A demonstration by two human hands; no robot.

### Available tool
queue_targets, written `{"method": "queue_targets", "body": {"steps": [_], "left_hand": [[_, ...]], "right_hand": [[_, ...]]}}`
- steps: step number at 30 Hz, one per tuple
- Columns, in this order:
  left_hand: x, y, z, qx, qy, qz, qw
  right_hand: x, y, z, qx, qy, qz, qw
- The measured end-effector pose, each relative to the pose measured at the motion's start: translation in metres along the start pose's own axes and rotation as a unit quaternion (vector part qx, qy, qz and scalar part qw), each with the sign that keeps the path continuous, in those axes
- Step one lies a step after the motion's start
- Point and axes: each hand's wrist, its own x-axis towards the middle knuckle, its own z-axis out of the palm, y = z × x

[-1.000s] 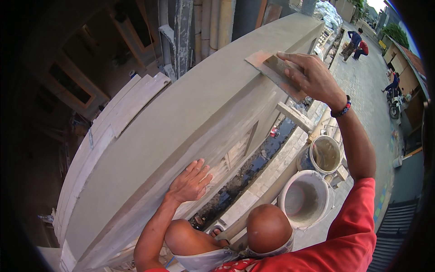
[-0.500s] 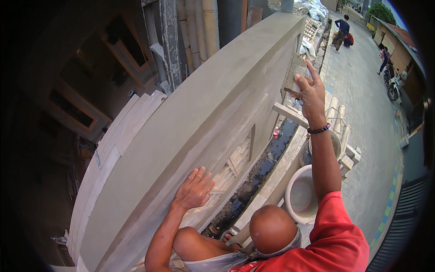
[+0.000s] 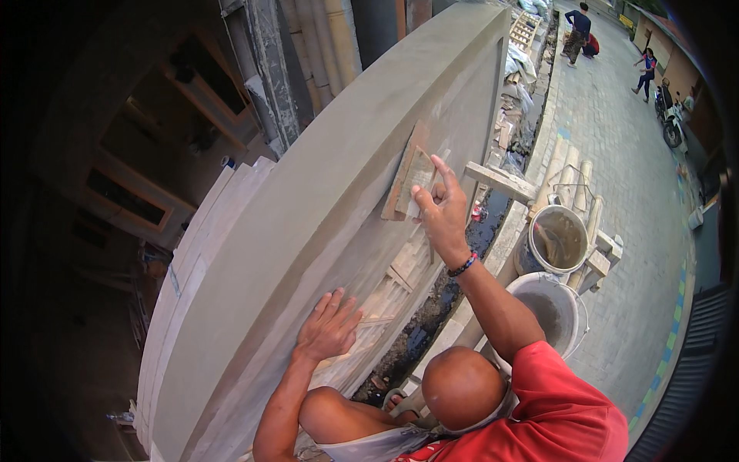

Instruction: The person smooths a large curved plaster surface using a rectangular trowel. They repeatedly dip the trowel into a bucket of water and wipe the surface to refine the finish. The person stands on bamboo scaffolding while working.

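Note:
My right hand [image 3: 444, 212] is closed on a wooden plastering float [image 3: 410, 181], whose flat board lies against the side face of a grey plastered wall [image 3: 327, 173]. Part of the float's grip is hidden behind my fingers. Lower down, my left hand [image 3: 329, 325] rests on the same wall face with its fingers stretched out, holding nothing. The plaster looks smooth along the top band and more streaked on the side face. Below my right hand there is an opening [image 3: 385, 296] in the wall.
Two buckets, one smaller [image 3: 556, 239] and one larger [image 3: 548, 308], stand on the wooden scaffold at my right. A timber beam [image 3: 500, 182] juts out near my right forearm. Between wall and paved road [image 3: 616, 154] runs a wet ditch [image 3: 419, 339]. People stand farther up the road.
My right hand has brought the float down the wall, closer to me and to the left. My left hand stays at nearly the same spot. The view has shifted slightly.

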Motion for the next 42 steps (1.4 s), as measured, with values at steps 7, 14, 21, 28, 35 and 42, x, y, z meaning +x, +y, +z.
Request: {"method": "queue_targets", "body": {"steps": [7,14,21,28,35,42], "left_hand": [[0.002,-0.002,-0.002,0.02,-0.002,0.011,1.0],[-0.001,-0.001,-0.001,0.022,-0.009,-0.007,1.0],[0.002,0.001,-0.002,0.036,-0.01,0.002,0.999],[0.004,0.001,0.002,0.045,-0.011,-0.004,0.999],[-0.005,0.0,0.0,0.048,-0.018,-0.01,0.999],[0.009,0.001,0.002,0.043,-0.007,0.002,0.999]], "right_hand": [[0.072,-0.031,-0.043,0.106,0.106,-0.006,0.989],[0.06,-0.021,0.008,0.014,0.08,-0.036,0.996],[0.026,-0.01,-0.03,0.099,0.122,0.034,0.987],[0.073,-0.03,-0.003,-0.022,0.096,-0.078,0.992],[0.008,-0.01,-0.025,0.048,0.085,0.009,0.995],[0.066,-0.028,-0.004,0.033,0.098,-0.036,0.994]]}}
